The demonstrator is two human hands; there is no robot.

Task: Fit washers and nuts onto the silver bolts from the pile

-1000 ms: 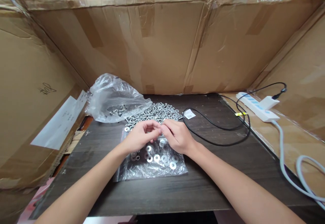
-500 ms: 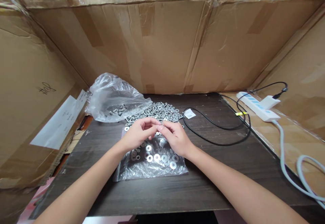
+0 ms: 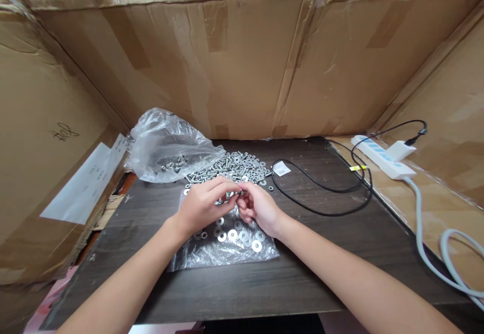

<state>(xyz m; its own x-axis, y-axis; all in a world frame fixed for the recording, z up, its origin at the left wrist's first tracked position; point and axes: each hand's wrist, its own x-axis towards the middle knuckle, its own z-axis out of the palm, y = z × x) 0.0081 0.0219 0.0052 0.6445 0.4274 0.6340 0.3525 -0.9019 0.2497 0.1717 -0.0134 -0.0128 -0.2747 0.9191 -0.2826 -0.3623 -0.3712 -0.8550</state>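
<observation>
My left hand (image 3: pixel 202 204) and my right hand (image 3: pixel 261 208) meet fingertip to fingertip above a clear flat plastic bag. Between their pinched fingers glints a small metal fastener (image 3: pixel 241 191); the fingers cover most of it, so its exact shape is hidden. Flat silver washers (image 3: pixel 232 234) lie scattered on or in the flat bag (image 3: pixel 227 259) below the hands. Just beyond them spreads a heap of bolts, nuts and washers (image 3: pixel 242 165). A larger crumpled clear bag (image 3: pixel 162 140) opens toward this heap, with some bolts inside.
A black cable (image 3: pixel 321 213) loops across the right of the dark wooden table (image 3: pixel 302 283), near a small white label (image 3: pixel 281 168). Farther right sits a white power strip (image 3: pixel 381 156) with a plugged-in adapter. Cardboard walls (image 3: pixel 242 71) enclose the back and sides.
My left hand has turned so its back faces up more. My right hand's lower fingers now curl into sight beneath, and a bit of metal shows between the fingertips.
</observation>
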